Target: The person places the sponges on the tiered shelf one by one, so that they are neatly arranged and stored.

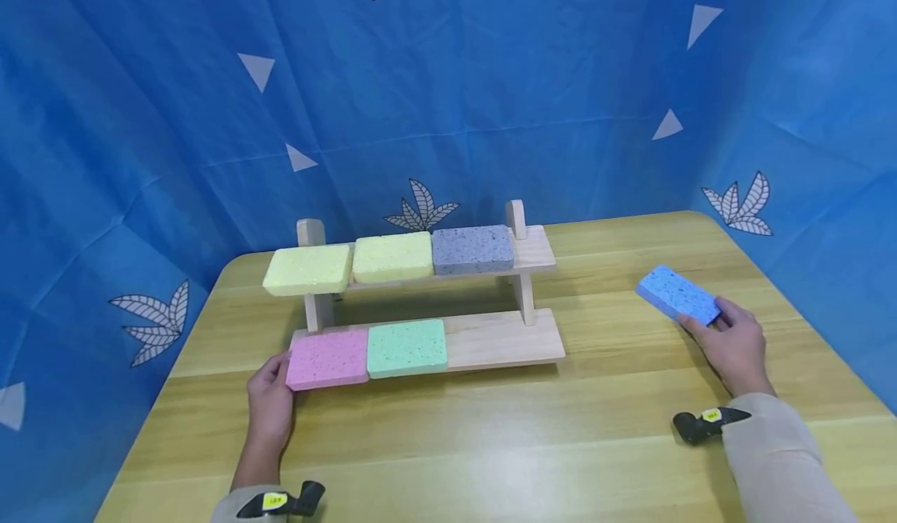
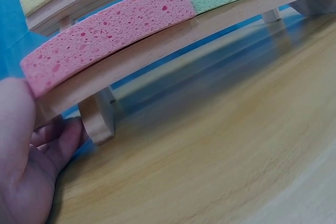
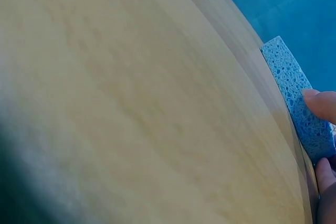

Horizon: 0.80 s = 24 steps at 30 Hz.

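On the right, my right hand (image 1: 737,347) pinches the near end of a blue sponge (image 1: 674,293), its other end pointing away to the left. The right wrist view shows thumb and fingers on opposite sides of that sponge (image 3: 293,85). My left hand (image 1: 270,403) grips the left end of a two-tier wooden rack (image 1: 501,342), its thumb beside the pink sponge (image 2: 113,38) and its fingers under the shelf board. The pink sponge touches a green sponge (image 1: 406,347) on the lower tier. Two yellow sponges (image 1: 308,268) and a grey-purple sponge (image 1: 473,250) lie on the upper tier.
The rack stands on a wood-grain table (image 1: 490,445) toward its back left. A blue curtain (image 1: 490,79) with white leaf and triangle prints hangs behind and beside the table. A black strap-mounted camera (image 1: 701,423) sits on each wrist.
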### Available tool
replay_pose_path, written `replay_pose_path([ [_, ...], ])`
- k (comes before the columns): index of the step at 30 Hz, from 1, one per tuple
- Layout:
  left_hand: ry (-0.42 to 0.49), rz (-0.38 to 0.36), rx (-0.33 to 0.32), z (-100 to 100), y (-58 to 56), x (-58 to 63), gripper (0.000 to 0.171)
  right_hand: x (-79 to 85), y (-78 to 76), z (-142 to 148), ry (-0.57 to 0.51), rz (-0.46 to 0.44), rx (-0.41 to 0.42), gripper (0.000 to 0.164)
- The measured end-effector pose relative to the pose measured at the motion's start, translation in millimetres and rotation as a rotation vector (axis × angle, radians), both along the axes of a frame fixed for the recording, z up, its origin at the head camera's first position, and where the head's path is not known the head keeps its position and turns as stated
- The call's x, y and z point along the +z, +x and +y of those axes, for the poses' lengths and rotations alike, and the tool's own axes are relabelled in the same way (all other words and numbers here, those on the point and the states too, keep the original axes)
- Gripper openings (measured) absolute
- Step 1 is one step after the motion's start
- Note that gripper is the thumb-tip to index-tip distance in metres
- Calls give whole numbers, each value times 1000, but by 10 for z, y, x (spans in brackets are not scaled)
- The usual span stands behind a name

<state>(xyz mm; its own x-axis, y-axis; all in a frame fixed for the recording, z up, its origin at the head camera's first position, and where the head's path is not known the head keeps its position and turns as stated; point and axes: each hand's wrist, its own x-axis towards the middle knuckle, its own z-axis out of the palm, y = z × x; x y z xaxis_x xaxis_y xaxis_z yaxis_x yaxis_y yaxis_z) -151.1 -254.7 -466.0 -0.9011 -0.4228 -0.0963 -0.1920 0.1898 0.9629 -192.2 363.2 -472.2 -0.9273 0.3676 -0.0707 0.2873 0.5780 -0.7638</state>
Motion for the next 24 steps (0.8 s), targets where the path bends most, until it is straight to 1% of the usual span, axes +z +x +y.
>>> replay_pose_path([
  [4,1,16,3,6,-12,5,40,3,22,-5,-10,3,-7,85],
  [10,-13,-21,-11,11,5,29,44,14,45,-14,-36,12,-15,85],
  [19,-20,8,8,-7,3,28,42,31,18,-39,-76,-5,-39,88],
  [24,-5,32,11,3,2,12,38,22,78,-60,-77,-34,-28,86],
])
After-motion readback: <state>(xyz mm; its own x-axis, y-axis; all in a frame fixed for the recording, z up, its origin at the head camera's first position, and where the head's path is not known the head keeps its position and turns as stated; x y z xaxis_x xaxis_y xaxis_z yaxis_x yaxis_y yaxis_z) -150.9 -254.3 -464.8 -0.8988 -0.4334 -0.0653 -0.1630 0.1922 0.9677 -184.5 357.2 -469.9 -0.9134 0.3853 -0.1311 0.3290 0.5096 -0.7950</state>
